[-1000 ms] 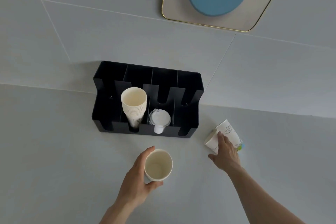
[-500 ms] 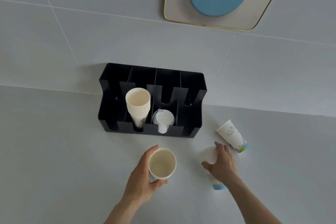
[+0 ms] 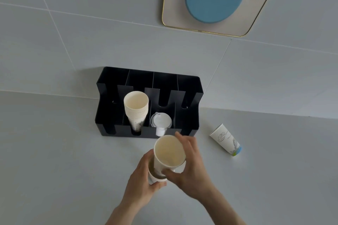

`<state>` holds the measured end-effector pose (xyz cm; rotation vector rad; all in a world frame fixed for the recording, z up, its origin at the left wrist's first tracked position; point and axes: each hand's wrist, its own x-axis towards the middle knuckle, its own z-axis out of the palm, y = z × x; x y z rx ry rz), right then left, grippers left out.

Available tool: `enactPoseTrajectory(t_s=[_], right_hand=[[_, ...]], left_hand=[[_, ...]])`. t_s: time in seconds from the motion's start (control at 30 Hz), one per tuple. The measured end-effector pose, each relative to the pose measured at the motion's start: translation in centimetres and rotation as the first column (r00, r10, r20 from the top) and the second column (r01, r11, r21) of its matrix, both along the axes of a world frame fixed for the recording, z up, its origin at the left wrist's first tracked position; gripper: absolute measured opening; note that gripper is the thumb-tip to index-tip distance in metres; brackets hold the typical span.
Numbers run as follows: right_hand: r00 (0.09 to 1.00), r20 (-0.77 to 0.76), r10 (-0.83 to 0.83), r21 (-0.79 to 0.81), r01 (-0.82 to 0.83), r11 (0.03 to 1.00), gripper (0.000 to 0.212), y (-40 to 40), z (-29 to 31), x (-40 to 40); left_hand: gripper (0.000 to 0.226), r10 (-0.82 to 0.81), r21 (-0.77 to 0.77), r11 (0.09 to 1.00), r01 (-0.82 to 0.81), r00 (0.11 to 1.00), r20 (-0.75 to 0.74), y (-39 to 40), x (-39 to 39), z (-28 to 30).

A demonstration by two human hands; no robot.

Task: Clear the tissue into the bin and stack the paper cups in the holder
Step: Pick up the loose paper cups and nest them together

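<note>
Head view: just in front of the black compartmented plastic holder, an upper cream paper cup, clasped by the right hand, is best lowered squarely into the lower cup gripped by the left hand.

No readable text; print on lying paper cup illegible.

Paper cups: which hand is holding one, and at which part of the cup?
Both. The left hand wraps the side wall of the lower cup; the right hand grips the upper cup around its rim, nesting it into the lower one.
</note>
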<state>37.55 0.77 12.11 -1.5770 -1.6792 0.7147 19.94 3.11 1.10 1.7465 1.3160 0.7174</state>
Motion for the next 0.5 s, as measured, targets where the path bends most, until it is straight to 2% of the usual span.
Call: enactPoseTrajectory(t_s=[0.1,0.27,0.5], right_hand=[[0.992,0.114,0.062,-0.094,-0.051,0.994,0.103,-0.8,-2.9,-0.6],[0.975,0.216,0.059,-0.193,-0.017,0.981,0.095,-1.4,-5.0,-0.1],[0.977,0.198,0.076,-0.268,-0.021,0.963,0.095,-0.8,-5.2,1.1]], left_hand=[[0.102,-0.007,0.001,1.000,0.007,1.000,-0.010,0.1,0.0,-0.2],[0.122,0.001,-0.034,0.999,-0.001,1.000,-0.009,0.1,-0.1,-0.5],[0.110,-0.009,-0.006,1.000,0.009,1.000,0.025,0.1,0.0,-0.2]])
